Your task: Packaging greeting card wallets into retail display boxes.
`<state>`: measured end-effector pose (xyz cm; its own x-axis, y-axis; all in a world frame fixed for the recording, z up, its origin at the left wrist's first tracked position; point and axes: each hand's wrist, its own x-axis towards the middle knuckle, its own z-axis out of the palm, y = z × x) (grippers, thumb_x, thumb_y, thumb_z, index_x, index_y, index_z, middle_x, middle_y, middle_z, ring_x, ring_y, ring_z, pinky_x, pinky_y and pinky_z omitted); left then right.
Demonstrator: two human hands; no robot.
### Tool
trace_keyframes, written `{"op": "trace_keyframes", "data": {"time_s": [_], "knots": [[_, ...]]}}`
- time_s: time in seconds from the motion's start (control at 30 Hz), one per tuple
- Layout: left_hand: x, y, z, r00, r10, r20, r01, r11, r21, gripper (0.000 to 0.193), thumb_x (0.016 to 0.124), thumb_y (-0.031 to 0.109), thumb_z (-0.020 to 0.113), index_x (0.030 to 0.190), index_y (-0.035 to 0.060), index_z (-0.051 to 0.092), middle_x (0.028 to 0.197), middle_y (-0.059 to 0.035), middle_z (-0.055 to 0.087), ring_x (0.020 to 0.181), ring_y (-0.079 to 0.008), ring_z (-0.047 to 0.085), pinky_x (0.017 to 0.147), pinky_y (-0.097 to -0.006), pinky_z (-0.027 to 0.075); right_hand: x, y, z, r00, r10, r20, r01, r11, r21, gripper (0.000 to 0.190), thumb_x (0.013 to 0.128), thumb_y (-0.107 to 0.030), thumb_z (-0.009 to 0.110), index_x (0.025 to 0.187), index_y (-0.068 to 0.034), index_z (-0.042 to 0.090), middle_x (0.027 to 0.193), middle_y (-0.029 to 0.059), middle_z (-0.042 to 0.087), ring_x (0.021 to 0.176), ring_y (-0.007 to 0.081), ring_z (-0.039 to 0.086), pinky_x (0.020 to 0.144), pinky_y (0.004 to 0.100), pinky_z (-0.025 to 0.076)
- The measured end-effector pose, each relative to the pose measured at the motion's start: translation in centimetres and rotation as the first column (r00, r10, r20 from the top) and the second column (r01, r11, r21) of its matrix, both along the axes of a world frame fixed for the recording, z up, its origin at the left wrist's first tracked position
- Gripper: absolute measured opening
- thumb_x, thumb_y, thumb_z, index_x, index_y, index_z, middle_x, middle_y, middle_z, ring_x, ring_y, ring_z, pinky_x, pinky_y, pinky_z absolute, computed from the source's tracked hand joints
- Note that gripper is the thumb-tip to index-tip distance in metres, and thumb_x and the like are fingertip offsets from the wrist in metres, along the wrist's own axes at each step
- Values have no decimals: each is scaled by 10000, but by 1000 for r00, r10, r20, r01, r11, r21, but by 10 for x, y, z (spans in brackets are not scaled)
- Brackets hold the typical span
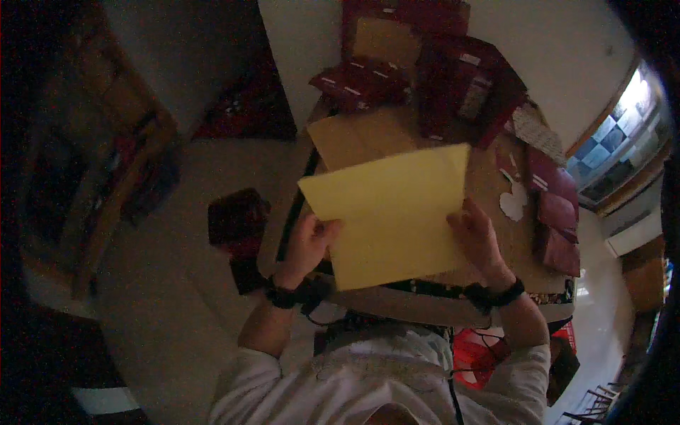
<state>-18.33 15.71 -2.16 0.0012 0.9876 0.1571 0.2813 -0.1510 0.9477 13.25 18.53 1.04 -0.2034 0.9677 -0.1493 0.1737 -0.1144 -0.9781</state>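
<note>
A large yellow sheet, paper or thin card, is held up over the table between my two hands. My left hand grips its left edge, thumb on the near face. At the right edge, my right hand has hold of the sheet, slightly blurred. Behind the sheet's top edge, a tan sheet or board lies on the table. Both wrists wear dark bands with cables.
Dark red boxes or folders are piled at the table's far side, with more red pieces at the right. A pale round-ended item lies near them. A dark box-like object is left of the table, and a red crate is below its near edge.
</note>
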Motion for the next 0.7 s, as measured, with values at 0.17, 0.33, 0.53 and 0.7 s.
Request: {"op": "trace_keyframes", "data": {"time_s": [0.17, 0.33, 0.53, 0.7], "knots": [[-9, 7, -14, 1000, 3, 15, 2, 947, -322, 627, 833, 128, 639, 1353, 58, 294, 908, -52, 624, 769, -116, 584, 667, -252, 476, 24, 34, -81, 987, 102, 124, -74, 974, -213, 421, 887, -199, 580, 1247, -45, 426, 1171, 81, 540, 997, 176, 526, 840, 338, 445], [-36, 1, -40, 949, 97, 299, 35, 913, -405, 735, 827, 134, 639, 1406, 99, 189, 945, -78, 610, 803, -144, 585, 647, -251, 479, 14, 57, -128, 987, 85, -137, -133, 909, -394, 488, 885, -336, 567, 1254, -47, 428, 1134, 79, 559, 982, 193, 535, 780, 346, 458], [-31, 10, -27, 906, 178, 384, -77, 961, -264, 670, 827, 211, 645, 1374, 100, 273, 1168, -109, 538, 871, -182, 583, 690, -300, 495, -53, 62, -58, 997, 80, -7, -79, 965, -249, 340, 885, -244, 543, 1121, -1, 524, 943, 81, 593, 799, 171, 587, 596, 317, 497], [-15, 15, -15, 854, 200, -480, -170, 980, 105, 510, 844, 197, 625, 1283, 59, 405, 1222, -123, 514, 1063, -259, 550, 848, -347, 471, 17, 108, -124, 644, 197, -740, -423, 897, -129, 319, 895, -255, 502, 1110, -20, 517, 957, 79, 579, 781, 173, 580, 583, 310, 483]]}}
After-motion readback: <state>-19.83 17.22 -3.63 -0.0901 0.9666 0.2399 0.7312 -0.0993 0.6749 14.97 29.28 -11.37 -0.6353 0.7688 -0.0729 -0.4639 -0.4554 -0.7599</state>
